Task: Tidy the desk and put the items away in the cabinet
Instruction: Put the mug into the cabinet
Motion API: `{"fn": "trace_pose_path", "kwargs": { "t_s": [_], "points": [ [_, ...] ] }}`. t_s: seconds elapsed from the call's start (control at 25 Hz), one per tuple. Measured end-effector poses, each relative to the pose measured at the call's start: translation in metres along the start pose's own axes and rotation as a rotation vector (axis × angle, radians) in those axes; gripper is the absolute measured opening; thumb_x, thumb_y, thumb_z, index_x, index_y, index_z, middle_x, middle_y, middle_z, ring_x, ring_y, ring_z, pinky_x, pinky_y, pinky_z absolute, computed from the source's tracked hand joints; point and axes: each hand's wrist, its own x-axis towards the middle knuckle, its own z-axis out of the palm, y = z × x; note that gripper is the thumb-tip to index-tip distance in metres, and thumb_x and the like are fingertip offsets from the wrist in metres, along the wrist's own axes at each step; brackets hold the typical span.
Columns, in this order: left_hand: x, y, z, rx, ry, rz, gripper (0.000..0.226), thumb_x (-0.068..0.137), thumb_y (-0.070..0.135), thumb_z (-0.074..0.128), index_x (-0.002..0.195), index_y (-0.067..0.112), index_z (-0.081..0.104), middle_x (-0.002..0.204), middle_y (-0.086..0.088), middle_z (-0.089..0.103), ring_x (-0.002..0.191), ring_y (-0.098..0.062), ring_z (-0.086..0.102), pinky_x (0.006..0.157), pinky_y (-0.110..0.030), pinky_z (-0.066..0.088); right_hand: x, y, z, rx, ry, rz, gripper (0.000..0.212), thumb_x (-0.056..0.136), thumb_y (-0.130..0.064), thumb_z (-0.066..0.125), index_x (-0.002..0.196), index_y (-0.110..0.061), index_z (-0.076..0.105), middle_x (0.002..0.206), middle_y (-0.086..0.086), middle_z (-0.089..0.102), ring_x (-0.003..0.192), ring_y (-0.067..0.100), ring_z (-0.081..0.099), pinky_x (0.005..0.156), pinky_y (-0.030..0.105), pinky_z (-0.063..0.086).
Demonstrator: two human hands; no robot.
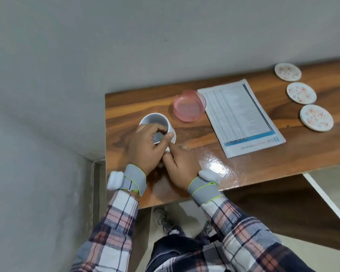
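White ceramic mug (155, 119): stands upright, mouth up, at the left end of the glossy brown wooden surface (214, 165).
Left hand (145, 148): grips the mug from its near side; the fingers (152, 128) curl over the rim into the mouth and the thumb presses on the outer wall.
Right hand (182, 163): lies at the mug's near right foot, touching the left hand; its fingers (178, 149) reach toward the mug's base with the tips hidden, so I cannot tell whether they hold anything.
Pink translucent round plastic dish (186, 108): just right of the mug, apart from it.
Printed paper sheet (241, 116): flat, right of the mug beyond the dish, its far left corner meeting the dish.
Three round floral coasters (288, 72) (301, 95) (316, 117): well right of the mug, past the sheet, in a row, each apart.
Grey wristbands (134, 179) (202, 187): one on each wrist, nearer than the mug, each carrying a white pod.
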Motion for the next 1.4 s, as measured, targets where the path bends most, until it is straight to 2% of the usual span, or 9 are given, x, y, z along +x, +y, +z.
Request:
{"fn": "trace_pose_path", "kwargs": {
  "t_s": [0.12, 0.28, 0.44, 0.68, 0.84, 1.04, 1.12, 1.24, 1.4],
  "points": [
    [-0.014, 0.018, 0.006, 0.168, -0.144, 0.068, 0.02, 0.082, 0.047, 0.065, 0.081, 0.027, 0.066, 0.081, 0.012, 0.064, 0.088, -0.009, 0.055, 0.074, -0.027, 0.043, -0.027, 0.008, -0.001, 0.089, 0.012, 0.116, 0.051, 0.09, -0.046, 0.027, 0.089, -0.009, 0.062, 0.085, 0.01, 0.07, 0.088, 0.034, 0.061, 0.077, 0.045, 0.046],
    [-0.046, 0.053, 0.016, 0.387, -0.222, 0.026, 0.025, 0.086, 0.048, 0.061, 0.082, 0.024, 0.064, 0.079, 0.003, 0.065, 0.085, -0.02, 0.058, 0.067, -0.033, 0.045, -0.066, 0.019, -0.018, 0.069, -0.068, 0.176, 0.047, 0.091, -0.045, 0.029, 0.088, -0.013, 0.064, 0.089, 0.008, 0.07, 0.089, 0.034, 0.063, 0.078, 0.041, 0.049],
    [-0.096, 0.092, 0.034, 0.561, -0.343, -0.003, 0.038, 0.091, 0.049, 0.052, 0.065, 0.023, 0.044, 0.058, 0.003, 0.049, 0.066, -0.024, 0.052, 0.049, -0.028, 0.024, -0.123, 0.039, -0.028, 0.224, -0.117, 0.258, 0.03, 0.097, -0.033, 0.039, 0.086, -0.013, 0.058, 0.092, 0.015, 0.07, 0.09, 0.036, 0.064, 0.082, 0.044, 0.051],
    [-0.143, 0.14, 0.067, 0.709, -0.524, -0.02, 0.021, 0.098, 0.042, 0.042, 0.087, 0.025, 0.048, 0.086, -0.002, 0.059, 0.08, -0.03, 0.056, 0.065, -0.031, 0.037, -0.184, 0.07, -0.034, 0.5, -0.125, 0.324, 0.022, 0.089, -0.019, 0.045, 0.067, -0.016, 0.045, 0.069, 0.012, 0.053, 0.072, 0.037, 0.054, 0.068, 0.046, 0.045],
    [-0.168, 0.163, 0.094, 0.766, -0.55, 0.088, 0.019, 0.1, 0.037, 0.04, 0.09, 0.021, 0.046, 0.08, -0.003, 0.055, 0.072, -0.03, 0.051, 0.059, -0.032, 0.034, -0.215, 0.092, -0.035, 0.615, -0.043, 0.381, 0.011, 0.07, -0.026, 0.04, 0.061, -0.019, 0.042, 0.06, 0.005, 0.046, 0.065, 0.027, 0.044, 0.062, 0.038, 0.033],
    [-0.202, 0.171, 0.144, 0.78, -0.833, 0.225, 0.021, 0.101, 0.032, 0.039, 0.108, 0.017, 0.052, 0.089, -0.009, 0.061, 0.083, -0.035, 0.059, 0.064, -0.035, 0.04, -0.255, 0.139, -0.013, 0.598, 0.016, 0.583, 0.005, 0.088, -0.013, 0.05, 0.084, -0.015, 0.053, 0.086, 0.014, 0.056, 0.083, 0.03, 0.051, 0.076, 0.045, 0.046],
    [-0.216, 0.166, 0.162, 0.754, -0.921, 0.207, 0.018, 0.101, 0.032, 0.04, 0.106, 0.019, 0.051, 0.094, -0.008, 0.061, 0.09, -0.036, 0.06, 0.068, -0.035, 0.04, -0.271, 0.151, -0.005, 0.61, 0.01, 0.627, 0.006, 0.09, -0.01, 0.049, 0.088, -0.014, 0.053, 0.083, 0.013, 0.056, 0.083, 0.029, 0.05, 0.072, 0.042, 0.043],
    [-0.233, 0.148, 0.18, 0.73, -0.998, 0.203, 0.014, 0.101, 0.032, 0.042, 0.094, 0.021, 0.042, 0.086, -0.004, 0.053, 0.081, -0.034, 0.053, 0.066, -0.034, 0.035, -0.287, 0.165, 0.01, 0.604, 0.035, 0.71, 0.01, 0.091, -0.01, 0.046, 0.089, -0.017, 0.053, 0.089, 0.014, 0.06, 0.082, 0.029, 0.051, 0.069, 0.032, 0.037],
    [-0.233, 0.116, 0.185, 0.71, -1.036, 0.198, 0.014, 0.1, 0.035, 0.043, 0.097, 0.021, 0.046, 0.084, -0.003, 0.053, 0.075, -0.031, 0.048, 0.063, -0.033, 0.035, -0.282, 0.166, 0.037, 0.627, 0.04, 0.788, 0.019, 0.093, -0.01, 0.043, 0.099, -0.01, 0.061, 0.107, 0.021, 0.065, 0.088, 0.033, 0.055, 0.073, 0.034, 0.043]
  ]
}}
